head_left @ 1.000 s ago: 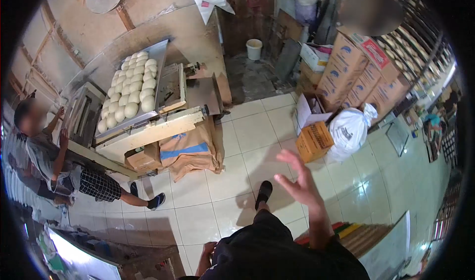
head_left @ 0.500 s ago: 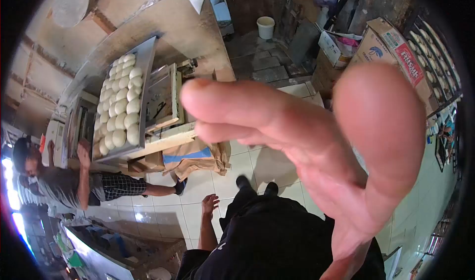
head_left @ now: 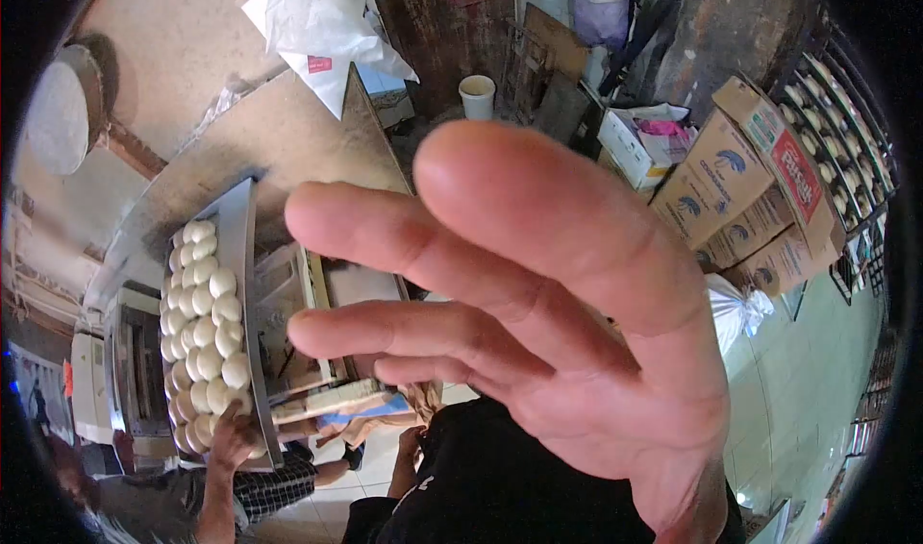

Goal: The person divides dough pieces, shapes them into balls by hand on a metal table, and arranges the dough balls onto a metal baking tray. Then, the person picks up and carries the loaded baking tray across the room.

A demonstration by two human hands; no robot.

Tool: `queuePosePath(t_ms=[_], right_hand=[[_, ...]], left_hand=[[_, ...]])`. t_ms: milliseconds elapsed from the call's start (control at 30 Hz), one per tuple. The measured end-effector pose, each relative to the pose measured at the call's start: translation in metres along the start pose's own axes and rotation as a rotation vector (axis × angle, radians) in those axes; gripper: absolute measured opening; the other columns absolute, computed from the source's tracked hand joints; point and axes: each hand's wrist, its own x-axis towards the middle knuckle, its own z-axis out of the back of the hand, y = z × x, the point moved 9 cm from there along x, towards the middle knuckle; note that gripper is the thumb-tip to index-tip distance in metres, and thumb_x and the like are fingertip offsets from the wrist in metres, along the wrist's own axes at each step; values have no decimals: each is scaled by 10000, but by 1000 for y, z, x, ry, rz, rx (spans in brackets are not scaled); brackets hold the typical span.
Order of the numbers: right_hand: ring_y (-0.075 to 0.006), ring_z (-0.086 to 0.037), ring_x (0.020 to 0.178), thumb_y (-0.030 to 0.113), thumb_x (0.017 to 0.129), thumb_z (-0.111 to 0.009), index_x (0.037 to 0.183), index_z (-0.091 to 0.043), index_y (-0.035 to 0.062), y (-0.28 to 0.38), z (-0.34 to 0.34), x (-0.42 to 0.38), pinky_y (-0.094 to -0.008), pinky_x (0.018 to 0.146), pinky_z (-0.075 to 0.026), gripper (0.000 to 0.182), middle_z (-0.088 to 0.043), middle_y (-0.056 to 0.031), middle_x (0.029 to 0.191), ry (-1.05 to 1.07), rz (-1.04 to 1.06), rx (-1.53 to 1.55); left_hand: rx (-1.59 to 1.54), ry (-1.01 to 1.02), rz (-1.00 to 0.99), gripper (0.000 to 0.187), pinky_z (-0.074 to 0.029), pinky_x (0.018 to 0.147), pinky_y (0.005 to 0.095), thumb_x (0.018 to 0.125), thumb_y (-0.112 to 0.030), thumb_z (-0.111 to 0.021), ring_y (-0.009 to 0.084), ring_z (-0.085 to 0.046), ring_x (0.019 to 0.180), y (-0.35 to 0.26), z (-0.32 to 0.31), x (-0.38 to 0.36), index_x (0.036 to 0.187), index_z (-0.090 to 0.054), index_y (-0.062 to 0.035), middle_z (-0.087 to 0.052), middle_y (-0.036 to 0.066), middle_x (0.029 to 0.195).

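My right hand [head_left: 577, 352] is raised close to the camera, fingers spread and nothing in them, and it covers much of the middle of the view. Low in the view, my left hand [head_left: 411, 441] is small and partly cut off by my black shirt [head_left: 461, 477]; its fingers are not clear. On the left, a long metal tray [head_left: 252, 304] holds rows of round, pale dough balls [head_left: 205, 301]. A co-worker's hand [head_left: 233, 436] touches the dough at the tray's near end.
A co-worker in checkered shorts [head_left: 274, 486] stands at the lower left. Cardboard boxes [head_left: 716, 174] are stacked on the right, beside a rack [head_left: 880, 208] of dough trays. A white bucket [head_left: 476, 100] and a white plastic bag [head_left: 322, 25] are at the back.
My right hand has moved left and its fingers have spread. My left hand has shifted down against my shirt. The co-worker's hand has reached onto the dough, and the view has turned.
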Motion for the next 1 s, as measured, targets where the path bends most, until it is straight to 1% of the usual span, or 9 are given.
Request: queuePosePath(t_ms=[67, 100, 267, 300, 567, 767, 867, 933, 1000], right_hand=[[-414, -449, 1374, 608, 662, -871, 1584, -116, 69, -24, 10, 14, -521, 1110, -386, 1308, -323, -333, 1540, -38, -22, 65], [-414, -450, 1374, 608, 663, -870, 1584, -116, 71, -39, 15, 26, -521, 1109, -387, 1306, -321, -333, 1541, -51, -35, 99], [-413, -451, 1372, 608, 670, -866, 1586, -114, 77, -131, 30, 98, -523, 1107, -394, 1299, -311, -333, 1547, -93, -108, 223], [-413, -451, 1372, 608, 671, -865, 1586, -114, 79, -151, 34, 109, -523, 1106, -395, 1297, -309, -333, 1548, -98, -132, 254], [-394, -469, 1360, 572, 694, -866, 1573, -171, 83, -266, 37, 176, -509, 1089, -420, 1222, -330, -305, 1548, 143, -316, 581], [-206, -625, 1167, 214, 860, -811, 1284, -582, 10, -484, 38, -68, -379, 970, -508, 523, -651, -145, 1284, 572, -1225, 286], [-239, -637, 1164, 263, 887, -786, 1226, -613, 6, -524, 36, -160, -398, 949, -516, 459, -664, -160, 1257, 1088, -1200, -212], [-282, -640, 1139, 486, 894, -719, 1263, -606, 41, -519, 9, -205, -418, 984, -490, 589, -665, -165, 1223, 1798, -931, -303], [-307, -631, 1171, 516, 878, -723, 1295, -609, 81, -541, -7, -228, -441, 1008, -474, 613, -651, -190, 1265, 1908, -911, -153]], left_hand=[[1462, -319, -50, 271, -588, 817, 392, 979, -157, -557, 202, -693, 845, -15, 97, -56, 1214, -665, -78, -711, 71, 884], [1459, -322, -38, 271, -588, 817, 392, 979, -157, -557, 202, -693, 845, 58, 90, -6, 1214, -665, -78, -711, 71, 884], [-160, -590, 458, 409, -538, 714, 442, 982, -332, -547, 258, -695, 949, 464, -54, 186, 1276, -595, -52, -699, 124, 1115], [-143, -631, 466, 420, -536, 703, 438, 972, -339, -561, 267, -700, 937, 498, -37, 182, 1276, -594, -51, -698, 128, 1125], [-138, -777, 309, 370, -542, 717, 435, 969, -247, -547, 284, -713, 932, 526, -127, 74, 1280, -584, -50, -703, 140, 1127], [-479, -1130, 319, 334, -539, 715, 408, 985, -271, -547, 253, -711, 903, 495, -174, 156, 1243, -610, -68, -715, 104, 1101], [-565, -1250, 229, 365, -535, 719, 398, 969, -298, -575, 242, -706, 882, 484, -203, 150, 1244, -612, -61, -717, 108, 1094], [-618, -1321, 179, 386, -533, 720, 390, 960, -314, -586, 240, -705, 876, 485, -221, 141, 1245, -612, -54, -718, 111, 1090], [-689, -1343, 299, 395, -535, 716, 391, 952, -309, -606, 245, -705, 878, 522, -229, 140, 1254, -610, -55, -721, 109, 1082]])
